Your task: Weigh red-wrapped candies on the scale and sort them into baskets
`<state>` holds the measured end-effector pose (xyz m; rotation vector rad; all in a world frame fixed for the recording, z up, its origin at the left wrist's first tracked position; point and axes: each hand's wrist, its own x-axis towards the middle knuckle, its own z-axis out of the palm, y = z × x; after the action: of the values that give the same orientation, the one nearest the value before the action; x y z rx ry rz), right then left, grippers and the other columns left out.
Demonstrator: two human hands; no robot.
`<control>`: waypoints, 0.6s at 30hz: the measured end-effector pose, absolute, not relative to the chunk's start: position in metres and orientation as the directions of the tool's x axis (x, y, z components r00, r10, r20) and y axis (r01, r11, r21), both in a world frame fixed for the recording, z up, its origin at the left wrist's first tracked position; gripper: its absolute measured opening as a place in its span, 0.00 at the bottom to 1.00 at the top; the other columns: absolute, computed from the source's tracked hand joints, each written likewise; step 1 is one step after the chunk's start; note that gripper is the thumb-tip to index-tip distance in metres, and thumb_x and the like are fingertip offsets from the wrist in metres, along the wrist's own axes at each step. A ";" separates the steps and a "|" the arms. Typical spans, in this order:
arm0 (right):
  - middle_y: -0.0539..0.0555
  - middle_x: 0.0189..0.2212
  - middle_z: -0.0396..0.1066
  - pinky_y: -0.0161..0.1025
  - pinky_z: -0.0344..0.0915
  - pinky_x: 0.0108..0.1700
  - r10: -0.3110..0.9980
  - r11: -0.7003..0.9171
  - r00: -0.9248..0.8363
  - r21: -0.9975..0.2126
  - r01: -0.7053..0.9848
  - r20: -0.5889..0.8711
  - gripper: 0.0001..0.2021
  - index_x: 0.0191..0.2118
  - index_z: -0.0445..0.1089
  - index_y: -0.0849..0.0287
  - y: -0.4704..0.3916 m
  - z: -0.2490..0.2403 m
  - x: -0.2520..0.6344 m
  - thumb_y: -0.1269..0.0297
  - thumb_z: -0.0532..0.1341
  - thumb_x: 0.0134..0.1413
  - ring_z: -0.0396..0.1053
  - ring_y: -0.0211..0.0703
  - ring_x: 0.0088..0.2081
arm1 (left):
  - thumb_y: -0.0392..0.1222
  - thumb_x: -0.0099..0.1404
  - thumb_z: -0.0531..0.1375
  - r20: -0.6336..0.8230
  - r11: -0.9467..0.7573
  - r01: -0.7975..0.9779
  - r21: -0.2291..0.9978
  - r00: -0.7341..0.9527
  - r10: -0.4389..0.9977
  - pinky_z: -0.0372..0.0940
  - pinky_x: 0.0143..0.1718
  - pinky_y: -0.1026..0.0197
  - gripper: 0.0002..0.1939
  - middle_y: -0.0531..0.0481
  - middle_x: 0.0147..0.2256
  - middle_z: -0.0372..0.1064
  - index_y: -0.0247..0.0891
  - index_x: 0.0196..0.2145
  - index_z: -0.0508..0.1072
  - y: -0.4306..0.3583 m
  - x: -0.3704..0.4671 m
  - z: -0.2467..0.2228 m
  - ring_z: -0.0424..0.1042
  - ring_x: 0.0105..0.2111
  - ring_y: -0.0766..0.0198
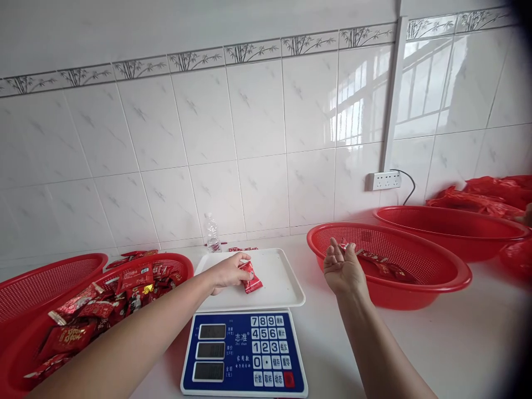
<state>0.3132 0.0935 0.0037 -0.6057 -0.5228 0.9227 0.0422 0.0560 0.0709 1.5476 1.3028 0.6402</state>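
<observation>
My left hand is closed on a small red wrapped packet just over the white tray of a weighing scale. Whether the packet touches the tray I cannot tell. My right hand is palm up at the near left rim of a red perforated basket, its fingers apart. Beyond its fingertips shows a bit of red packet, partly hidden by the hand. A few packets lie inside that basket. The scale's blue keypad panel faces me, its displays dim.
At left, a red basket is heaped with red packets, beside another red basket. A clear plastic bottle stands behind the tray. Farther right are a red basin and red bags. A power strip is on the tiled wall.
</observation>
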 end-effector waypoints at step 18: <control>0.55 0.30 0.74 0.35 0.67 0.26 0.931 0.363 0.001 -0.929 -0.066 0.364 0.25 0.42 0.74 0.56 0.058 0.019 0.260 0.43 0.65 0.41 0.68 0.40 0.28 | 0.41 0.62 0.60 -0.116 0.143 0.837 0.528 -0.095 0.989 0.64 0.45 0.52 0.12 0.46 0.45 0.69 0.35 0.43 0.71 0.052 -0.119 0.099 0.69 0.44 0.57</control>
<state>0.2598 0.0584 0.0187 -0.8807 -1.3236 0.9692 -0.1189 0.0519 0.0987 1.7446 1.9869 0.4599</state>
